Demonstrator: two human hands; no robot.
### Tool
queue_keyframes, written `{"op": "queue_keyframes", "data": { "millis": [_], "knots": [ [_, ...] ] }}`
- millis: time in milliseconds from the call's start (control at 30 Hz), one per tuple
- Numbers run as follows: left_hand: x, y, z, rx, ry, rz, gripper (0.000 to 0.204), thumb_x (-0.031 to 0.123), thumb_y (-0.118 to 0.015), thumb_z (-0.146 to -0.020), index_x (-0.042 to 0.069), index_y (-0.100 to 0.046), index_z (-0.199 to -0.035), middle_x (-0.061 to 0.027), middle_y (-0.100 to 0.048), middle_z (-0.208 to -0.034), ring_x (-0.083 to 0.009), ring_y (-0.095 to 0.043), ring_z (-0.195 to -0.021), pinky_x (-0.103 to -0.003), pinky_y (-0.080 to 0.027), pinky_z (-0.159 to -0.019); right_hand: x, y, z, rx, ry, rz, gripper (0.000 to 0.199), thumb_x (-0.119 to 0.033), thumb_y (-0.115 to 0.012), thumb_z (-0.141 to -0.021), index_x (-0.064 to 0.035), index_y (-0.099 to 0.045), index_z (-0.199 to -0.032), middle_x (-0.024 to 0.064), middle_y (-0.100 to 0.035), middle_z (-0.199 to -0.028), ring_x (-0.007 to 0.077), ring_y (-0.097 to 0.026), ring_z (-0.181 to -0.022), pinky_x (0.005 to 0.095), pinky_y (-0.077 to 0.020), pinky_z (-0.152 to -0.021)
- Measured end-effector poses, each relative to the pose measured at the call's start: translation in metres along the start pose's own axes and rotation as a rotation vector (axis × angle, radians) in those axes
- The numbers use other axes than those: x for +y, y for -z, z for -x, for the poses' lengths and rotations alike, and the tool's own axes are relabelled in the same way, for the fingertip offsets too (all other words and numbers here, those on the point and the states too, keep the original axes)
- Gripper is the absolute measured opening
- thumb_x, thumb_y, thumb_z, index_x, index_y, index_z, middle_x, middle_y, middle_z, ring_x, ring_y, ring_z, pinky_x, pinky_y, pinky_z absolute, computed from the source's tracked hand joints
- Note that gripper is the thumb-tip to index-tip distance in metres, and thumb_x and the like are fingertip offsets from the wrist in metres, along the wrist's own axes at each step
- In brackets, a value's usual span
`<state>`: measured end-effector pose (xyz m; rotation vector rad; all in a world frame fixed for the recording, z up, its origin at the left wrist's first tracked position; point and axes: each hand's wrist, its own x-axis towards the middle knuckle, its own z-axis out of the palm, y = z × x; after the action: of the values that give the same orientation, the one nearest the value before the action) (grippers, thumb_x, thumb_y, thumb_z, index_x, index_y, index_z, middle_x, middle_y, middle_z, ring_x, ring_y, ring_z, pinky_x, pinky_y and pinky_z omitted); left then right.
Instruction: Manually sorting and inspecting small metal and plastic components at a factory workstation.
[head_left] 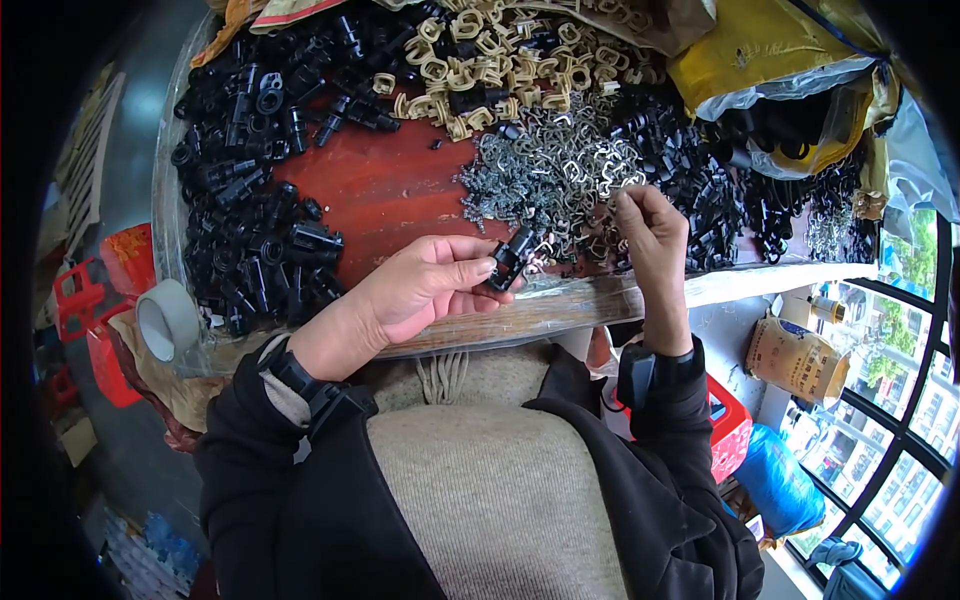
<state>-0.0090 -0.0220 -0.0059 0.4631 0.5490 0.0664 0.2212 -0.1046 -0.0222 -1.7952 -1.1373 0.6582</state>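
Note:
Between the thumb and fingers of my left hand (432,285) is a black plastic fitting (513,258), held just above the table's near edge. My right hand (655,235) hovers over the heap of small metal clips (600,165), thumb and fingertips pinched together. Whatever is in that pinch, if anything, is too small to make out. Beside the bent clips lies a pile of small grey metal pieces (505,178). Small black plastic parts (690,165) are heaped just beyond and right of my right hand.
Black pipe fittings (262,220) cover the table's left side, and beige plastic clips (480,65) lie at the back. The red tabletop (385,185) shows between piles. A yellow sack (780,55) of black parts sits far right. A tape roll (168,318) hangs at the left corner.

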Motion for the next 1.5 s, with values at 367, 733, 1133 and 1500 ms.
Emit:
{"op": "queue_keyframes", "data": {
  "millis": [367, 733, 1133, 1500],
  "knots": [
    [-0.011, -0.008, 0.019, -0.048, -0.215, 0.053, 0.029, 0.009, -0.047, -0.081, -0.005, -0.044, -0.106, -0.0145, -0.051, -0.101, -0.0205, -0.051, -0.094, -0.031, -0.042, -0.083, -0.043, -0.026, 0.044, -0.390, -0.092, -0.623, 0.009, -0.009, -0.050, -0.080, -0.0015, -0.045, -0.083, 0.0012, -0.048, -0.069, 0.0060, -0.043, -0.058, 0.0170, -0.0355, -0.051],
    [-0.013, -0.006, 0.017, -0.095, -0.252, 0.044, 0.027, 0.009, -0.049, -0.080, -0.003, -0.047, -0.104, -0.0089, -0.053, -0.098, -0.0162, -0.050, -0.094, -0.031, -0.038, -0.085, -0.055, -0.043, 0.046, -0.451, -0.086, -0.694, 0.012, -0.010, -0.052, -0.079, -0.0036, -0.043, -0.084, -0.0017, -0.047, -0.071, 0.0035, -0.042, -0.060, 0.0161, -0.0339, -0.051],
    [-0.006, 0.001, -0.009, -0.024, -0.344, 0.044, 0.027, 0.008, -0.048, -0.080, -0.003, -0.045, -0.105, -0.0113, -0.051, -0.104, -0.0191, -0.050, -0.097, -0.035, -0.038, -0.087, -0.034, -0.049, 0.032, -0.324, -0.045, -0.430, 0.014, -0.016, -0.049, -0.082, -0.0019, -0.046, -0.079, -0.0033, -0.044, -0.065, 0.0030, -0.038, -0.056, 0.0156, -0.0323, -0.051],
    [-0.015, -0.006, 0.005, -0.011, -0.376, 0.008, 0.027, 0.008, -0.049, -0.080, -0.002, -0.047, -0.104, -0.0089, -0.053, -0.101, -0.0168, -0.050, -0.095, -0.032, -0.039, -0.086, -0.043, -0.044, 0.047, -0.286, -0.067, -0.511, 0.015, -0.016, -0.048, -0.083, -0.0019, -0.046, -0.079, -0.0026, -0.044, -0.065, 0.0037, -0.037, -0.058, 0.0163, -0.0310, -0.052]
  ]
}}
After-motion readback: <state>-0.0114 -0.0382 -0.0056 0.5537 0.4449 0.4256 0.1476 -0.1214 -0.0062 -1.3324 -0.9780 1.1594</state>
